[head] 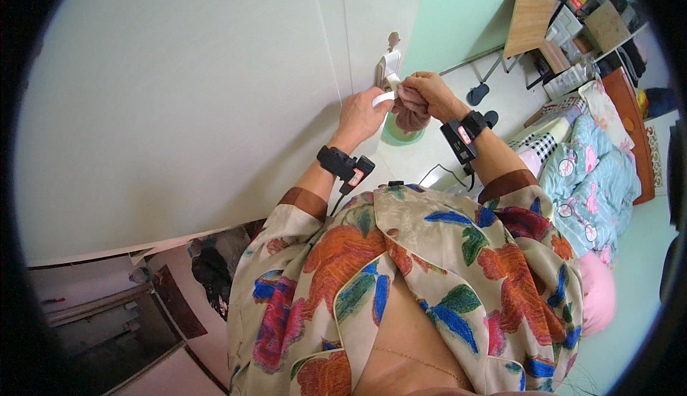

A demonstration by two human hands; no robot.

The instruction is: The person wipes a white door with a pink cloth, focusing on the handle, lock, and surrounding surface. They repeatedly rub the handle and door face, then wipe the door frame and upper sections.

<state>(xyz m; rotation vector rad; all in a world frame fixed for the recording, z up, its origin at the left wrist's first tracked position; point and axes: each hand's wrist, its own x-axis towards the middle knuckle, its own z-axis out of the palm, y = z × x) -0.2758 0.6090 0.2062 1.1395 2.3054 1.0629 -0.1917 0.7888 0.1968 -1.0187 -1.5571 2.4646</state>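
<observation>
My left hand [363, 115] grips a white, bar-like piece [383, 99], which looks like the lever of the door handle. Right of it, my right hand [433, 94] holds a bunched brownish-pink cloth [412, 111] up against the handle. The cloth hangs in folds below my fingers and hides part of the lever. Above both hands, the handle's plate [388, 66] is fixed near the edge of a white door [214, 90]. Beneath the cloth, a green basin [403, 136] stands on the floor, partly covered from view.
On the right is a bed with a blue patterned quilt [582, 186]. A folding table [531, 17] leans near the green wall, beside piled boxes [606, 25]. Dark slippers [477, 94] lie on the pale floor. A cable [437, 169] runs near my right forearm.
</observation>
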